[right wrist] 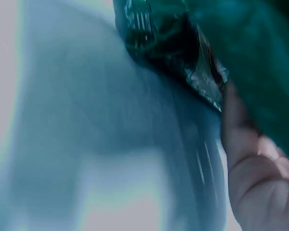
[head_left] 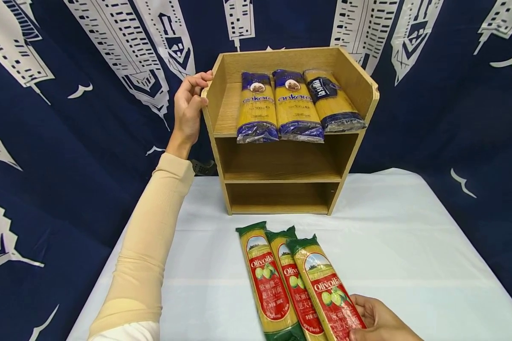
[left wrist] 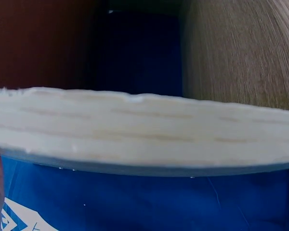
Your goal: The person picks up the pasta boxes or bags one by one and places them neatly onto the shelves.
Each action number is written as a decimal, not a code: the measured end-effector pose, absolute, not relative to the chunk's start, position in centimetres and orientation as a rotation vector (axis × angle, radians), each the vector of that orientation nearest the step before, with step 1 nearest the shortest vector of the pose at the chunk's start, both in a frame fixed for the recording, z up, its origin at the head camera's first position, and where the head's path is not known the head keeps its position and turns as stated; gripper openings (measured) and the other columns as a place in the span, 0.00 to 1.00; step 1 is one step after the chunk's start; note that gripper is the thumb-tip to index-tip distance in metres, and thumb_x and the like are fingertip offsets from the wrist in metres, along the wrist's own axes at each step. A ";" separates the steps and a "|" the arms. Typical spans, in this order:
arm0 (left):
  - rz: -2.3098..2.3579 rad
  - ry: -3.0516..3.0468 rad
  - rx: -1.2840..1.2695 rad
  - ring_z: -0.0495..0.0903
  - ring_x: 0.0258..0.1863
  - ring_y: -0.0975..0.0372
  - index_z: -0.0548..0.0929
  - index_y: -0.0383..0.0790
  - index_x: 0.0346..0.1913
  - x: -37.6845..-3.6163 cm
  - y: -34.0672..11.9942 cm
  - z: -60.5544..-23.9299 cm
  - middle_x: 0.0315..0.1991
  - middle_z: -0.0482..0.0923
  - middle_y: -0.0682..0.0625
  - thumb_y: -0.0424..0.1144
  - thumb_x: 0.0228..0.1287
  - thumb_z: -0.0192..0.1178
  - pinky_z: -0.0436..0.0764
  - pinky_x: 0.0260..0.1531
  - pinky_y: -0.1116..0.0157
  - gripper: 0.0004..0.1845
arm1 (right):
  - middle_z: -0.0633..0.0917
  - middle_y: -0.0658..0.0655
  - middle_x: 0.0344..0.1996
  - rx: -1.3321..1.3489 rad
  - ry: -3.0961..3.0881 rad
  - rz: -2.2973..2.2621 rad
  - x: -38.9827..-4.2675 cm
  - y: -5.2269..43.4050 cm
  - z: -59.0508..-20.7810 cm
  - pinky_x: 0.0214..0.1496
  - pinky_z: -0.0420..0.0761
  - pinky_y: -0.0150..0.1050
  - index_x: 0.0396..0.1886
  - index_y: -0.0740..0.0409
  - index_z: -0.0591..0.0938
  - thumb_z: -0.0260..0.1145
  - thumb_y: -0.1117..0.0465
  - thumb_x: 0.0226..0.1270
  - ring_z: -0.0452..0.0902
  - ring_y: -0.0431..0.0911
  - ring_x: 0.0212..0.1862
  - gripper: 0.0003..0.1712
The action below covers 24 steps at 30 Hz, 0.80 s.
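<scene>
My left hand [head_left: 188, 111] grips the upper left side of a small wooden shelf [head_left: 283, 181]. In the left wrist view, the pale edge of a shelf panel [left wrist: 144, 132] fills the middle, with a fingertip at far left. At the lower right, my right hand [head_left: 381, 322] holds a green-ended Olivoilà spaghetti pack [head_left: 324, 284] by its right side near the bottom. That pack overlaps a middle pack [head_left: 291, 274] of the same kind; a left one [head_left: 268, 284] lies beside it. The right wrist view shows green wrapping [right wrist: 255, 57] above the hand.
Two blue-and-yellow Ankara pasta packs [head_left: 257, 106] and a dark-labelled pasta pack [head_left: 337, 102] lie on the shelf's top level, ends jutting past its front. Two lower compartments sit beneath. A white cloth [head_left: 409, 246] covers the table; a navy patterned curtain [head_left: 89, 142] hangs behind.
</scene>
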<state>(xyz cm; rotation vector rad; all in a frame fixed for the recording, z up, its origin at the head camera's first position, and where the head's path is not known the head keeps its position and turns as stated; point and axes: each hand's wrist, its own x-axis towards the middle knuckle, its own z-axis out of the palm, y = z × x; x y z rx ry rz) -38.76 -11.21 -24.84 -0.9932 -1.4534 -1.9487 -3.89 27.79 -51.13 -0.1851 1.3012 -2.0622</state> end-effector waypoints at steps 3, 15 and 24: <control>-1.951 -1.449 -0.984 0.75 0.63 0.51 0.75 0.39 0.38 -38.8 -11.2 -24.8 0.50 0.78 0.45 0.34 0.44 0.51 0.70 0.65 0.61 0.14 | 0.75 0.72 0.62 -0.223 1.267 -2.091 -3.8 27.3 -50.7 0.65 0.72 0.59 0.71 0.77 0.58 0.64 0.67 0.68 0.73 0.64 0.65 0.38; -1.948 -1.452 -0.971 0.74 0.63 0.50 0.75 0.39 0.38 -38.6 -11.9 -25.0 0.50 0.78 0.44 0.33 0.44 0.50 0.70 0.64 0.61 0.13 | 0.78 0.71 0.57 -0.371 1.530 -2.221 -5.5 25.2 -45.8 0.57 0.80 0.56 0.68 0.76 0.60 0.64 0.69 0.69 0.80 0.61 0.58 0.34; -1.974 -1.439 -1.016 0.74 0.63 0.50 0.75 0.39 0.38 -38.6 -11.3 -24.8 0.50 0.78 0.44 0.33 0.45 0.51 0.69 0.65 0.61 0.13 | 0.80 0.68 0.56 -0.459 1.645 -2.344 -8.1 25.0 -42.7 0.52 0.83 0.52 0.67 0.71 0.64 0.61 0.76 0.68 0.83 0.56 0.55 0.30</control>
